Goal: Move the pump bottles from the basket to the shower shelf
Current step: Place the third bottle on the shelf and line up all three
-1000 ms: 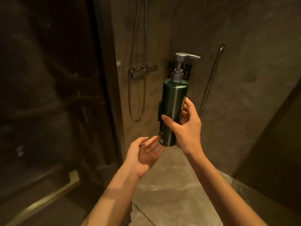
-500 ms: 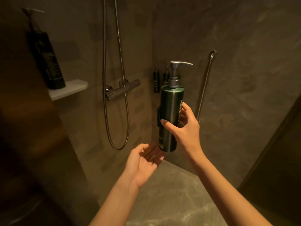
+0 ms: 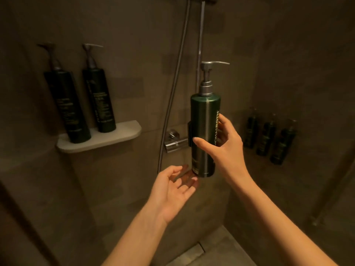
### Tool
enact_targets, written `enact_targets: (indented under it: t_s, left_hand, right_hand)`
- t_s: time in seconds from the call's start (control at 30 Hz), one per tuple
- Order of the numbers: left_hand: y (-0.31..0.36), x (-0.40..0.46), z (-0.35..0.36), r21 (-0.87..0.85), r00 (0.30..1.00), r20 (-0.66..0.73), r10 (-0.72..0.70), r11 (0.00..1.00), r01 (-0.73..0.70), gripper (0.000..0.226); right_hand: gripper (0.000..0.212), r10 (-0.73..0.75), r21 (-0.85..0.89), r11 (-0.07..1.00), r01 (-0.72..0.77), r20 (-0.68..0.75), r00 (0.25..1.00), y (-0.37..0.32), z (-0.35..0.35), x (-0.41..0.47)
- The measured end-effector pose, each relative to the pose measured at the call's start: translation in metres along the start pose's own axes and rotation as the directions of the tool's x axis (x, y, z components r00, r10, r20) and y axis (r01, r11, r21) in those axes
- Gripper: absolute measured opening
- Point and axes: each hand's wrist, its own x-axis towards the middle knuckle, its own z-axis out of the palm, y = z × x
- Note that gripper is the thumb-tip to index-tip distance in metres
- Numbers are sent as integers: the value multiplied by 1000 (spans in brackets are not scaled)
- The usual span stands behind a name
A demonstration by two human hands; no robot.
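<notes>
My right hand grips a tall green metallic pump bottle upright in front of the shower wall, its silver pump pointing right. Just below the bottle's base, my left hand is palm up with fingers spread, holding nothing. To the left, a pale shower shelf carries two dark pump bottles, one at the left and one beside it. The shelf's right end is bare. The basket is out of view.
A chrome shower mixer and hose run behind the held bottle. Three small dark bottles hang on the right wall. A floor drain strip shows at the bottom.
The view has swung left and closer, so the shelf and a second bottle on it now show fully. Both hands keep their pose, the bottle still upright in my right hand.
</notes>
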Motion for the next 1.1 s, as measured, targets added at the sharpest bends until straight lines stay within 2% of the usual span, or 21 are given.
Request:
enact_targets:
  t_s: [0.23, 0.37, 0.47, 0.57, 0.63, 0.73, 0.83, 0.9, 1.0, 1.1]
  left_hand:
    - [70, 27, -12, -81, 957, -149, 250, 961, -264, 13]
    - [97, 37, -22, -31, 886, -216, 411, 904, -427, 30]
    - [117, 42, -24, 37, 817, -234, 526, 845, -533, 50]
    - [136, 49, -24, 272, 727, -234, 645, 762, -588, 45]
    - [146, 57, -24, 507, 656, -210, 725, 654, -561, 39]
    - [154, 76, -23, 785, 534, -155, 831, 432, -444, 49]
    - [158, 95, -19, 936, 373, -61, 926, 183, -302, 55]
    - [159, 106, -19, 975, 283, 12, 959, 52, -217, 55]
    - [162, 122, -21, 988, 181, 55, 982, -27, -155, 54]
    - [164, 134, -23, 992, 117, 50, 992, -35, -123, 53]
  right_hand:
    - [75, -109, 201, 977, 72, 178, 978, 11, 80, 78]
    - [73, -149, 307, 949, 71, 239, 959, 17, 121, 104]
    - [75, -155, 360, 932, 54, 259, 953, 22, 147, 124]
    - [75, -150, 401, 915, 38, 253, 956, 23, 171, 145]
    - [75, -154, 433, 901, 30, 253, 955, 26, 184, 158]
    - [73, -172, 473, 881, 23, 274, 946, 33, 200, 172]
    - [73, -197, 489, 872, 18, 317, 928, 44, 214, 179]
    - [74, -197, 501, 866, 0, 340, 920, 52, 222, 182]
    - [72, -197, 528, 849, -28, 365, 910, 62, 230, 186]
    - [72, -205, 541, 841, -35, 377, 903, 70, 237, 189]
